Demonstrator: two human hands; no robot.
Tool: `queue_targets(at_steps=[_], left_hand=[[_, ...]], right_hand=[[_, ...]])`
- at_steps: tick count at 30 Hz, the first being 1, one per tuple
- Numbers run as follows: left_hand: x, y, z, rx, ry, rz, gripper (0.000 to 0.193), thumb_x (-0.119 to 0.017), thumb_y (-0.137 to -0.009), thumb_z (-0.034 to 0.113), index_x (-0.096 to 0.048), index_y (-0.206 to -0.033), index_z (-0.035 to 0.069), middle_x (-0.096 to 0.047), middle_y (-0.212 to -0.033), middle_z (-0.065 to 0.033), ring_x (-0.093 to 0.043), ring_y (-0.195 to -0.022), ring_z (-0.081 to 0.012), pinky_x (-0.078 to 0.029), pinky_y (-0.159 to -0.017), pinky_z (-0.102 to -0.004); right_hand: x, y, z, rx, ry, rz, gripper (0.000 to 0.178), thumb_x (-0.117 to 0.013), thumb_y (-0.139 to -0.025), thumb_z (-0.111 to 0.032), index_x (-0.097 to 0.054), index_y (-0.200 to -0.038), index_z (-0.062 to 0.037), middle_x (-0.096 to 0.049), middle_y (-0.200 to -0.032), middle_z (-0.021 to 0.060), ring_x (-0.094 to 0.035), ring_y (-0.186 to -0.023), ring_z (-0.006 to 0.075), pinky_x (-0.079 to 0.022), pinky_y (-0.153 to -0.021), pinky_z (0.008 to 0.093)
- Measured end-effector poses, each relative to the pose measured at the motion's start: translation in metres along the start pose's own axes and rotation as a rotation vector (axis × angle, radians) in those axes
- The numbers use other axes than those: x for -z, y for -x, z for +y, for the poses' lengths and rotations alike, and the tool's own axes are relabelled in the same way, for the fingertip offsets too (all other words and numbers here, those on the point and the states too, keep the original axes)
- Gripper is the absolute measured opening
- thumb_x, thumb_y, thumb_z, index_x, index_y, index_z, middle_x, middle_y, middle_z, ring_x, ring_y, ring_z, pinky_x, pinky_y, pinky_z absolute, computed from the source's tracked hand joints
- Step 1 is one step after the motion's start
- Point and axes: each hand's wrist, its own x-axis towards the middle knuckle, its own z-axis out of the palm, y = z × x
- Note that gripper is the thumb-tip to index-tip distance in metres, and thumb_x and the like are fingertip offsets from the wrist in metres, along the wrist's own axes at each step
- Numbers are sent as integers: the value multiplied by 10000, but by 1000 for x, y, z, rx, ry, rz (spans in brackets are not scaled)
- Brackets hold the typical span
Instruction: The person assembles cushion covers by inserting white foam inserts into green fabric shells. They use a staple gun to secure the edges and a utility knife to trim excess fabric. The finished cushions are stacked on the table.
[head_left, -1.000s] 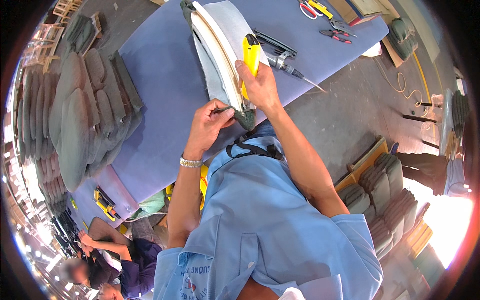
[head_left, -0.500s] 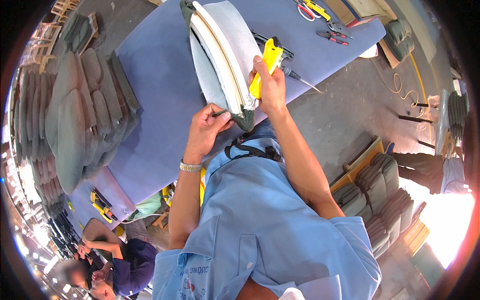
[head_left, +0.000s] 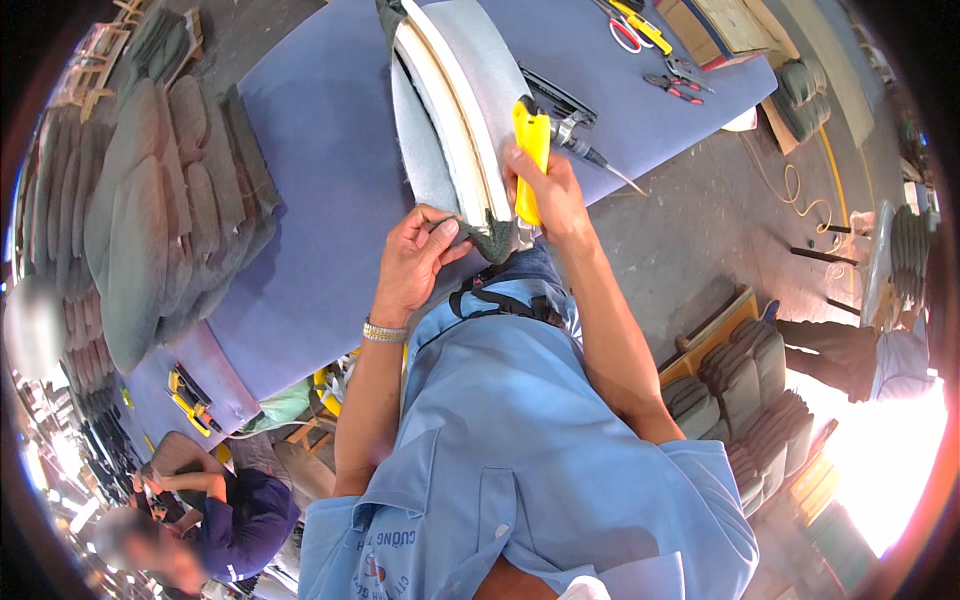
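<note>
A curved panel (head_left: 455,120) with light grey padding, a pale layered edge and dark green fabric at its ends stands on the blue-covered table in front of me. At its near end, my left hand (head_left: 412,255) is closed, pinching the dark fabric flap (head_left: 470,232) between thumb and fingers. My right hand (head_left: 555,195) grips a yellow staple gun (head_left: 532,155), held upright against the panel's right side near that end. Its lower tip is close to the fabric corner; whether they touch I cannot tell.
Beside the panel lie a black tool (head_left: 558,98) and a grey tool with a long thin tip (head_left: 600,158). Pliers (head_left: 675,88) and scissors (head_left: 625,35) are farther right. Stacked grey-green cushions (head_left: 150,220) stand left on the table (head_left: 300,200). A co-worker (head_left: 240,520) sits lower left.
The yellow staple gun has shifted slightly down and to the right and stands more upright. My left hand keeps its pinch on the fabric. The whole view has shifted a little.
</note>
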Motion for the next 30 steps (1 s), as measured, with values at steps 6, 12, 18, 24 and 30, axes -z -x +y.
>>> queue_targets(at_steps=[6,12,18,24,30], left_hand=[[-21,17,-4,-294,-60,59,891,-662,-946,-57,-153,-1655,116,-508,-1479,-185,-546,-1347,-263,-465,-1144,-428],[-28,27,-59,-372,-110,175,932,-721,-872,-78,-189,-1623,70,-444,-1548,-185,-475,-1427,-266,-392,-1189,-417],[-50,32,-61,-230,-630,435,715,-773,-927,278,-406,-1473,-2,-629,-1303,-256,-625,-1208,-422,-499,-1004,-447],[-79,20,-77,-323,-592,722,742,-749,-945,260,-367,-1492,-64,-614,-1315,-304,-620,-1223,-437,-495,-1017,-451],[-104,9,-105,-298,-568,1059,773,-742,-952,249,-353,-1523,-96,-641,-1290,-319,-665,-1183,-408,-517,-992,-430]], right_hand=[[-2,20,-20,34,291,-201,296,-644,-1018,-310,-715,-1067,-26,-621,-737,15,-591,-690,96,-462,-608,283],[-11,15,-14,24,401,-344,213,-660,-998,-173,-687,-1143,-21,-638,-784,14,-603,-708,92,-496,-633,283],[-12,3,-27,-41,540,-447,201,-668,-988,-159,-690,-1147,-38,-649,-791,8,-585,-675,68,-465,-596,247],[25,-25,-41,12,668,-640,243,-706,-979,-204,-693,-1167,-50,-650,-813,-3,-590,-669,66,-471,-594,249],[129,-106,-40,124,966,-360,328,-690,-993,-311,-679,-1167,-32,-672,-809,40,-635,-672,135,-506,-618,307]])
